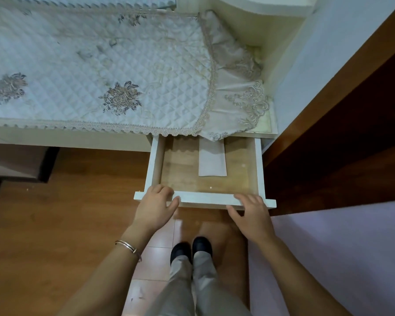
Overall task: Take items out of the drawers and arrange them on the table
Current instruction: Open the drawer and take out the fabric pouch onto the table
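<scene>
Gripping the front panel of the open drawer (204, 199), your left hand (155, 208) has its fingers curled over the panel's left end, and your right hand (252, 215) lies with fingers loosely spread across its right end; neither holds any item. The drawer sticks out from the right end of the table (66, 139), under the front edge of the quilted cloth (96, 65) that covers the top.

You look to be at the opening-and-checking step. Only one thing shows inside: a pale folded cloth strip (212, 159) lying against the back of the drawer floor, right of centre, with its far end tucked beneath the lace flap (240, 96) that hangs off the table's right end.

Your next move likely calls for freeing one hand, reaching over the panel to that strip, and laying it on the bare quilted top.

Whether the strip is a separate item or part of the hanging cover cannot be told. The drawer's rear portion is hidden under the table edge, so more may sit there. Any other drawers are out of view, and the table's left end is cut off.
</scene>
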The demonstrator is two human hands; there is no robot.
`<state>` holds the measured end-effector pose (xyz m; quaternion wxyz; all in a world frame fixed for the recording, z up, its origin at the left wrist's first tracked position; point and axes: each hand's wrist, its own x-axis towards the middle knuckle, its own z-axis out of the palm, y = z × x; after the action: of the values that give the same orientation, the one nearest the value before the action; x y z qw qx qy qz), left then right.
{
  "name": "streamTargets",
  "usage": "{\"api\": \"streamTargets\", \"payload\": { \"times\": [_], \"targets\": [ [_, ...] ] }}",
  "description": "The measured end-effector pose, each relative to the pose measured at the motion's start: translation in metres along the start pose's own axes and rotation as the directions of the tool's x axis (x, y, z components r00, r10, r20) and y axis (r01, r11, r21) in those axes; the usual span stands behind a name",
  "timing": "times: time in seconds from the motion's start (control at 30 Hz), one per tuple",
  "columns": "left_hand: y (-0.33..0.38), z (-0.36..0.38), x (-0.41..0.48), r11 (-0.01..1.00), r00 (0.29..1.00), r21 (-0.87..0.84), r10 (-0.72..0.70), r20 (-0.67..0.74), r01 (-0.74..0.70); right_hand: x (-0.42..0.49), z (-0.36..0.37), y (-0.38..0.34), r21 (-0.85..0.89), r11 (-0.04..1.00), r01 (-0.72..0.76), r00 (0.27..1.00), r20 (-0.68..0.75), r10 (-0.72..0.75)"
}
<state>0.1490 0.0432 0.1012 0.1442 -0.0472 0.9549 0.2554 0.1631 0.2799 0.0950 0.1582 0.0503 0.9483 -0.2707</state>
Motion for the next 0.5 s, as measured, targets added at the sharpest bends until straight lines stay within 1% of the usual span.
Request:
{"api": "streamTargets", "payload": {
  "times": [0.13, 0.27, 0.4, 0.5],
  "targets": [
    [-0.008, 0.006, -0.02, 1.0, 0.999, -0.013, -0.018, 0.029, 0.018, -0.022, 0.004, 0.004, -0.009, 1.0, -0.027, 0.999, -0.024, 0.026],
    [-0.013, 0.011, -0.042, 1.0, 0.999, -0.004, -0.015, 0.041, 0.015, -0.039, 0.009, 0.006, -0.009, 0.995, -0.099, 0.994, 0.039, 0.099],
    [-0.012, 0.007, -0.046, 1.0, 0.996, -0.017, -0.011, 0.087, 0.012, -0.041, 0.006, 0.011, 0.024, 0.993, -0.119, 0.987, 0.115, 0.116],
    [-0.01, 0.003, -0.043, 1.0, 0.993, -0.026, -0.012, 0.116, 0.016, -0.034, 0.0, 0.011, 0.015, 0.993, -0.117, 0.981, 0.16, 0.113]
  ]
}}
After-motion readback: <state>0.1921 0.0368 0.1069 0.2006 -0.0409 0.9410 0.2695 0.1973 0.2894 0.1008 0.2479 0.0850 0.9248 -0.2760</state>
